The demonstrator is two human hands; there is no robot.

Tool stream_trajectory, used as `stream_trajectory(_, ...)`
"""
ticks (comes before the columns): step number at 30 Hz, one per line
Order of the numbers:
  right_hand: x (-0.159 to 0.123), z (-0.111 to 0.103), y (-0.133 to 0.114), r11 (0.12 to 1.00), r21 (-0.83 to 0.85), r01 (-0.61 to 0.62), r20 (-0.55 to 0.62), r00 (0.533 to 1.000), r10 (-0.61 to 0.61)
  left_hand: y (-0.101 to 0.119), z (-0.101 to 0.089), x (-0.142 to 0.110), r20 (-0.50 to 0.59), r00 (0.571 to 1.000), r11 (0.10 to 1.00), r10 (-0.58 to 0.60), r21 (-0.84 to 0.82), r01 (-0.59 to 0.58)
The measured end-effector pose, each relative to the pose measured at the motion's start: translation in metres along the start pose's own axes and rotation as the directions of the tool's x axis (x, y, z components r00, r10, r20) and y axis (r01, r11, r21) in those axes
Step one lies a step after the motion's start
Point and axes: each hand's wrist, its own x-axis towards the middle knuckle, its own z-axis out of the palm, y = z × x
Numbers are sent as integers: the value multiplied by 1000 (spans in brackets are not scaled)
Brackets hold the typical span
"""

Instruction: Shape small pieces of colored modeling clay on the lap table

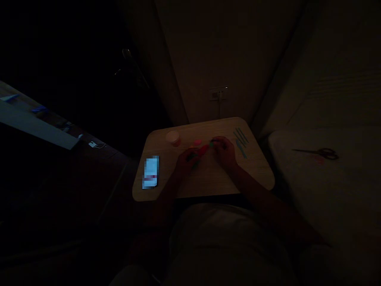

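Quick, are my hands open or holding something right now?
Left hand: closed, seemingly on the red piece.
Right hand: closed, seemingly on the green piece.

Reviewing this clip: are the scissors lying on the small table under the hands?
No, the scissors lie on a separate pale surface to the right, beyond the edge of the table.
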Motion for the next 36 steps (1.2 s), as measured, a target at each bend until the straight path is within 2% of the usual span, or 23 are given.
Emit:
stream_trajectory(5, -8, 10, -5, 998, -29, 53, 114, 992, -49, -3, -1, -1, 44, 999, 999, -32, -15, 32)
stream_trajectory(9, -8, 6, -6, 997, -2, 82, 161, 984, -81, -2, -1, -2, 86, 996, 999, -19, -40, 23)
stream_trajectory(12, -7, 4, -5, 996, 33, 80, 170, 982, -85, -2, 2, -3, 132, 991, 999, -36, -35, 41)
stream_trajectory(17, -9, 9, -3, 998, 69, 8, 185, 982, -21, -6, 4, -6, 164, 986, 996, -36, -77, 49)
stream_trajectory(21, -8, 10, -2, 998, 64, 20, 193, 981, -32, -5, 4, -7, 171, 984, 994, -54, -84, 69)
stream_trajectory(24, -8, 8, -3, 998, 57, 20, 192, 981, -30, -2, 4, -6, 221, 975, 999, -21, -20, 26)
stream_trajectory(26, -8, 7, -5, 998, 58, 14, 201, 979, -26, 1, 6, -6, 259, 965, 997, 47, 53, -63)
stream_trajectory(29, -9, 7, -7, 998, 56, 7, 221, 975, -19, 6, 7, -7, 208, 963, 962, 170, 176, -208)
stream_trajectory(31, -9, 8, -6, 998, 62, -19, 236, 972, 4, 9, 7, -9, 137, 965, 938, 224, 239, -252)
stream_trajectory(36, -12, 10, -2, 996, 59, -59, 382, 924, 32, 10, 2, -12, -20, 980, 947, 199, 260, -187)
